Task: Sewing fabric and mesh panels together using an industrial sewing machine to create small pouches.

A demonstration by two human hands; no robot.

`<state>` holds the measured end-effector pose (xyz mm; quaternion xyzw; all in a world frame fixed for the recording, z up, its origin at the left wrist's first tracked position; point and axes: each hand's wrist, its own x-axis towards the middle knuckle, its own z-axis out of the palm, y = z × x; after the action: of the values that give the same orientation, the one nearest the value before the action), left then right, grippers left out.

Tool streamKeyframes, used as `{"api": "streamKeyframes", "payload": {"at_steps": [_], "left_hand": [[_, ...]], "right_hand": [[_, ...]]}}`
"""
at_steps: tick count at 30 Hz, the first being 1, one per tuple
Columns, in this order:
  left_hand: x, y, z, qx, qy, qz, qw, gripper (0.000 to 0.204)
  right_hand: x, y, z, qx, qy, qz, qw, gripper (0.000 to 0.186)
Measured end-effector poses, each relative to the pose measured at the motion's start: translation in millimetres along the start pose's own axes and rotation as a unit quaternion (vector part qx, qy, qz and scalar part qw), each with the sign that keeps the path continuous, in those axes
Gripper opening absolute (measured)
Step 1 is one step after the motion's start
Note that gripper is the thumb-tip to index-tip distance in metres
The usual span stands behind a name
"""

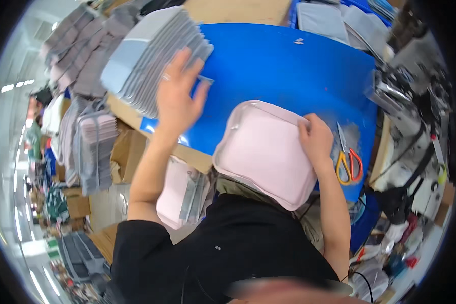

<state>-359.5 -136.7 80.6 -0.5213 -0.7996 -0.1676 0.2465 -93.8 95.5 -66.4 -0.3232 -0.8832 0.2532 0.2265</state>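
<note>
In my right hand (315, 142) is a pale pink, square piece with rounded corners and a raised rim (258, 152), gripped at its right edge and hanging over the table's front edge. My left hand (180, 93) is raised with fingers apart at the near side of a tall stack of thin grey pieces (154, 45), pale blue at one end; whether the fingertips touch it I cannot tell. Scissors with orange and yellow handles (349, 167) lie right of the pink piece on the blue table surface (268, 66).
A sewing machine (400, 106) stands at the right. Bundled grey and pink stacks (93, 152) and a cardboard box (126, 152) are at the left. Another pink stack (175, 192) sits below the table edge. Grey sheets in a blue crate (324, 20) are at the back right.
</note>
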Motion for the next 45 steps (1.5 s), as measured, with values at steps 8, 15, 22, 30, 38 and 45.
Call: {"api": "streamKeyframes", "payload": {"at_steps": [8,15,22,30,38,45], "left_hand": [[34.8,-133.8,-68.2,0.169,-0.068,-0.214,0.960,0.049],[35.9,-150.6,-72.7,0.171,-0.155,-0.136,0.963,0.039],[-12.1,-22.2,-107.6,-0.049,-0.100,0.127,0.986,0.061],[-71.3,67.8,-83.0,-0.297,-0.490,0.346,0.743,0.059],[-28.3,39.5,27.8,-0.443,-0.422,-0.079,0.787,0.031],[-47.8,25.7,49.1,-0.497,-0.529,-0.143,0.673,0.032]], "right_hand": [[-2.1,-7.2,-7.1,0.003,-0.009,-0.010,1.000,0.016],[-5.2,-6.4,-9.3,0.028,0.041,-0.040,0.998,0.020],[21.5,-18.5,-61.3,0.701,-0.039,0.253,0.665,0.058],[1.8,-5.7,-79.4,0.543,-0.515,0.164,0.642,0.048],[4.2,-48.4,-89.8,0.410,-0.541,0.065,0.732,0.026],[1.3,-30.0,-82.0,0.241,-0.515,0.033,0.822,0.024]]}}
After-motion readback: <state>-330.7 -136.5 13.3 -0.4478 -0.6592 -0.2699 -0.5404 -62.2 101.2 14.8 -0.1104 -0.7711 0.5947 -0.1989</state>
